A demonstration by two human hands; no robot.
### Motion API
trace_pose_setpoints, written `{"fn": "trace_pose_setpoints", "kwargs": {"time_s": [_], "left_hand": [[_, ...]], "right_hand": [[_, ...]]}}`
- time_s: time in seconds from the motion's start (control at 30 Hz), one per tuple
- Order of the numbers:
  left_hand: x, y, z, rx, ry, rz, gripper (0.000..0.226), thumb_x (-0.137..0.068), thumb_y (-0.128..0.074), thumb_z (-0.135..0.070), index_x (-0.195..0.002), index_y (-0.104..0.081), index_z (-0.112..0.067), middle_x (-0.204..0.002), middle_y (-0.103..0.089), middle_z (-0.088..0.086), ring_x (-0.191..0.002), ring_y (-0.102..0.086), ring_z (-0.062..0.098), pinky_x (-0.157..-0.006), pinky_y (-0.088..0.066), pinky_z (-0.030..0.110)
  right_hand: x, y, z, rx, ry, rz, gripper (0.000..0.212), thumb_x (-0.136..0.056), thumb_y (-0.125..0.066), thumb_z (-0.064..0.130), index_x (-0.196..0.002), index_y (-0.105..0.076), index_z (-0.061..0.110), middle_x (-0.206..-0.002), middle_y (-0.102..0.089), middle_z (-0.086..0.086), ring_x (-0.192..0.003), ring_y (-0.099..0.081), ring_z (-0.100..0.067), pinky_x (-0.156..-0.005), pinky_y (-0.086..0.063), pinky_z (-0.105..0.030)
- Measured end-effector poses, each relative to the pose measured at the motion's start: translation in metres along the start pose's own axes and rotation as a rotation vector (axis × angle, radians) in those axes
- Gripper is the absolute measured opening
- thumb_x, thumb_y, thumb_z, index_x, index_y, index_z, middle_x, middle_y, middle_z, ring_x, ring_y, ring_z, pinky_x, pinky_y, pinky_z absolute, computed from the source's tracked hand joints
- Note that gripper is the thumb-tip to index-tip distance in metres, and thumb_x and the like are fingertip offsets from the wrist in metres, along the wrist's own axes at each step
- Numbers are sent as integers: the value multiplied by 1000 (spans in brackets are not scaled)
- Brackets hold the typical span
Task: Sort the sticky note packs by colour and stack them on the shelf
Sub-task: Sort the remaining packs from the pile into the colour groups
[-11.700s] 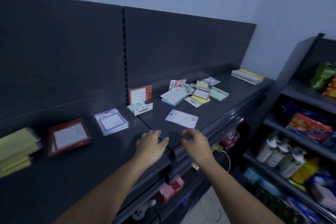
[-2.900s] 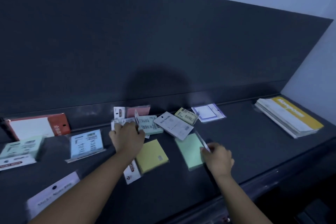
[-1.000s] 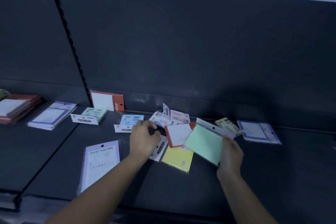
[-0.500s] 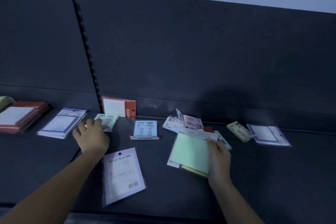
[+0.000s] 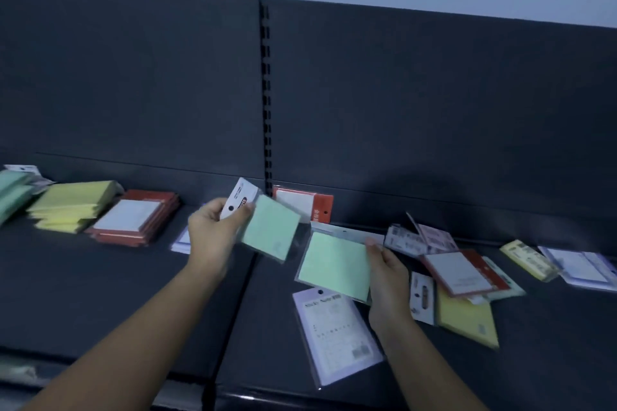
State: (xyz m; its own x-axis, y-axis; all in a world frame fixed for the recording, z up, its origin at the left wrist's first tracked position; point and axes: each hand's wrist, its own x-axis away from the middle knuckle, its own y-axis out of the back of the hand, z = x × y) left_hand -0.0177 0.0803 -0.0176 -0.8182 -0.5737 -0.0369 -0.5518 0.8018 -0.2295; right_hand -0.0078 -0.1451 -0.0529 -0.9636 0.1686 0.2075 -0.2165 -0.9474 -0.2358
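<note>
My left hand (image 5: 213, 233) holds a small green sticky note pack (image 5: 270, 232) by its white header, lifted above the dark shelf (image 5: 100, 294). My right hand (image 5: 389, 274) grips a larger green pack (image 5: 335, 262) in a clear sleeve, also off the shelf. Sorted stacks lie at the left: green (image 5: 11, 190), yellow (image 5: 71, 203) and red-edged (image 5: 133, 217). A loose heap at the right holds a red-edged pack (image 5: 462, 272), a yellow pack (image 5: 467, 317) and pink ones (image 5: 430, 237).
A white "Sticky Note" pack (image 5: 337, 324) lies flat below my right hand. A red-edged pack (image 5: 302, 203) leans on the back panel. A yellow pack (image 5: 527, 259) and a purple-edged pack (image 5: 581, 269) lie far right; another purple-edged one (image 5: 182, 240) sits behind my left hand.
My left hand has picked up the small green pack from the shelf and raised it toward the right. My right hand has lifted the large green pack off the heap. The view has swung left.
</note>
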Motion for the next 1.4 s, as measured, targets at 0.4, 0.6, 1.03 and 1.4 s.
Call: {"fn": "trace_pose_setpoints", "kwargs": {"time_s": [0.4,0.6,1.03,1.4], "left_hand": [[32,78,-34,49,252,-67,5,-81,-67,-7,-78,-66,-4,-63,-70,6,-49,-64,13,-45,-49,17],[44,114,-46,-17,200,-205,5,-81,-69,-10,-77,-68,-7,-65,-71,4,-52,-63,13,-52,-49,20],[51,216,-60,73,356,-303,13,-80,-66,-3,-92,-69,2,-86,-71,15,-71,-66,26,-66,-53,29],[39,352,-93,442,266,-119,22,-82,-61,-23,-99,-64,-10,-86,-74,3,-75,-71,14,-57,-56,25]], "right_hand": [[28,-92,-24,144,-50,276,28,-95,-52,28,-75,-63,12,-70,-68,0,-63,-63,-15,-55,-48,-23],[39,-125,-31,125,-61,414,28,-96,-50,31,-79,-65,13,-69,-72,5,-62,-68,-9,-51,-50,-19],[116,-225,-67,277,-100,757,25,-97,-47,34,-95,-64,17,-83,-70,6,-66,-66,-3,-49,-47,-16],[210,-372,-121,129,-155,607,28,-96,-51,26,-77,-62,8,-78,-70,-3,-69,-66,-14,-60,-54,-22]]}}
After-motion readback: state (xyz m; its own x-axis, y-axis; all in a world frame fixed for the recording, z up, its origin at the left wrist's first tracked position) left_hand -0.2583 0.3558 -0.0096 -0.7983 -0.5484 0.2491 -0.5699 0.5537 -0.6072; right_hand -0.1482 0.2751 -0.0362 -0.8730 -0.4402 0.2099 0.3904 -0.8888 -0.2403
